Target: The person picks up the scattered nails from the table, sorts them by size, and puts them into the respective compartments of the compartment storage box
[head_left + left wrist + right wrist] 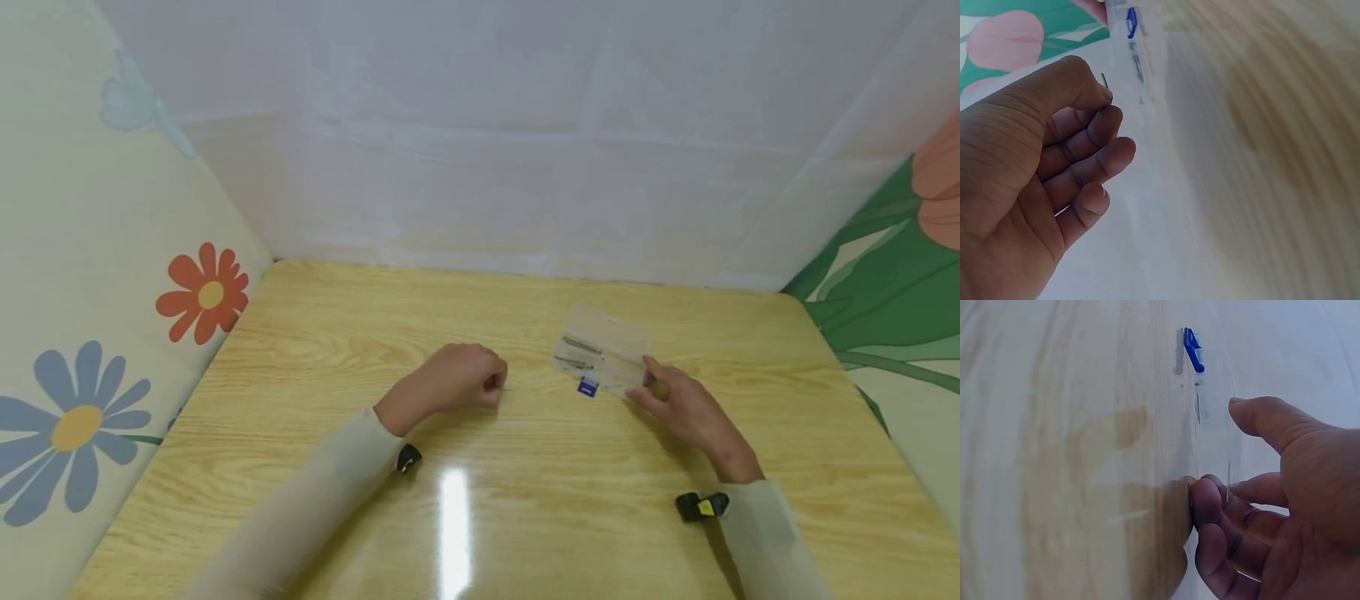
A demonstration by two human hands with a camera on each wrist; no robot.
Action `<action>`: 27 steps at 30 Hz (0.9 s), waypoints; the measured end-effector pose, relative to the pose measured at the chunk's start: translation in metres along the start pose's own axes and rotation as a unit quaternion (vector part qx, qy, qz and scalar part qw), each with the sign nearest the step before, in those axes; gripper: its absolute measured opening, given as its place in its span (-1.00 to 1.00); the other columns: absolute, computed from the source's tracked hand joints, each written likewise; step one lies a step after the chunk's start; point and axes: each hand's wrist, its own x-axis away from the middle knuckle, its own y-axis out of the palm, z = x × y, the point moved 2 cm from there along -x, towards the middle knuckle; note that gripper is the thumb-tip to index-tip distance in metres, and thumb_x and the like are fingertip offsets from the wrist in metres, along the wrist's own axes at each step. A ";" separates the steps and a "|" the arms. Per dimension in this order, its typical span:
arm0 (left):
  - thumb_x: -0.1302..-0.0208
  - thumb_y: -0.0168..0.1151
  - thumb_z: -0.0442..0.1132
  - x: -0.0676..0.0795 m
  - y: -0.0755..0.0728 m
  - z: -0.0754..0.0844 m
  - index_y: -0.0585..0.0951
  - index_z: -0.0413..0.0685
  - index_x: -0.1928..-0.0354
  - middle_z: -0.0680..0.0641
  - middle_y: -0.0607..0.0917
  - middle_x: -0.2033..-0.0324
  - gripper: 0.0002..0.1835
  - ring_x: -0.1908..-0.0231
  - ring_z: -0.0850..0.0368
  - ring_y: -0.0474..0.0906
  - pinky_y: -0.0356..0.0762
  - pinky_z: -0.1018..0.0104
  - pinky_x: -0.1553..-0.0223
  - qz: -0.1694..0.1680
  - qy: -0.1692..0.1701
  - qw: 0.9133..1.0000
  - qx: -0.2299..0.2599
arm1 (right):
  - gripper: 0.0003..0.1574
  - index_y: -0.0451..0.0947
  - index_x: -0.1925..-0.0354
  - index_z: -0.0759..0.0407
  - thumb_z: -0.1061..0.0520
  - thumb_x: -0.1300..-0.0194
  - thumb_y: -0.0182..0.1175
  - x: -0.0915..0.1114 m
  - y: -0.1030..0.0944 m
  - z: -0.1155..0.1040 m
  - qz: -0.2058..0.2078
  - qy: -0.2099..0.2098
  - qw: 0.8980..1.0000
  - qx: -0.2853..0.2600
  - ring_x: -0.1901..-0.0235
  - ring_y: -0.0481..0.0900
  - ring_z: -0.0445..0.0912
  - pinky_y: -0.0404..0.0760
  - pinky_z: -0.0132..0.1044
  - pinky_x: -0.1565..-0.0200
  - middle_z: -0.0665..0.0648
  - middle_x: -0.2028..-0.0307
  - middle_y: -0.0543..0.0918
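A flat, clear plastic box (622,333) lies on the table, with several thin dark metal pieces (579,343) inside at its left part. On its near side is a blue latch (588,387), which also shows in the right wrist view as a blue clip (1193,350). My left hand (461,377) is a little left of the box, and its thumb and index finger pinch a thin, dark metal pin (1104,80). Its other fingers are loosely bent. At the box's right end my right hand (682,408) grips the edge with curled fingers.
The wood-grain table (570,517) carries a bright light reflection near its front. A white cloth backdrop (480,167) stands along the back edge. Flower-printed panels flank the left and right sides. Small black cameras (701,506) sit at both wrists.
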 end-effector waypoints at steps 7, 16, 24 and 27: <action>-0.17 0.22 -0.38 -0.027 0.004 0.011 0.53 0.14 0.53 0.18 0.51 0.59 -0.77 0.55 0.30 0.33 0.32 0.38 0.50 -0.006 0.002 1.000 0.003 | 0.04 -0.03 -0.57 0.41 -0.20 -0.54 0.14 0.000 0.001 0.001 0.002 0.004 1.000 0.001 -0.23 0.46 0.34 0.37 0.35 -0.19 0.48 -0.27 0.46; -0.10 0.22 -0.38 -0.060 0.012 0.025 0.51 0.14 0.55 0.19 0.51 0.58 -0.78 0.55 0.30 0.36 0.32 0.42 0.52 -0.001 0.015 1.000 -0.008 | 0.04 -0.02 -0.56 0.43 -0.16 -0.53 0.17 0.001 0.001 0.001 0.005 0.004 1.000 0.000 -0.17 0.50 0.28 0.40 0.31 -0.17 0.46 -0.24 0.47; -0.17 0.25 -0.35 -0.086 0.014 0.039 0.53 0.11 0.50 0.16 0.53 0.55 -0.81 0.55 0.29 0.37 0.30 0.43 0.54 -0.015 0.025 1.000 -0.008 | 0.02 0.01 -0.55 0.44 -0.15 -0.53 0.17 0.001 0.001 -0.001 0.011 -0.006 1.000 -0.009 -0.14 0.49 0.25 0.39 0.31 -0.16 0.43 -0.21 0.51; -0.20 0.27 -0.32 -0.095 0.016 0.042 0.52 0.11 0.50 0.16 0.53 0.53 -0.81 0.55 0.29 0.37 0.30 0.42 0.54 -0.024 0.020 0.999 -0.013 | -0.01 0.03 -0.54 0.47 -0.12 -0.53 0.19 0.001 0.001 -0.001 0.014 -0.015 1.000 -0.008 -0.06 0.49 0.19 0.43 0.21 -0.10 0.41 -0.19 0.52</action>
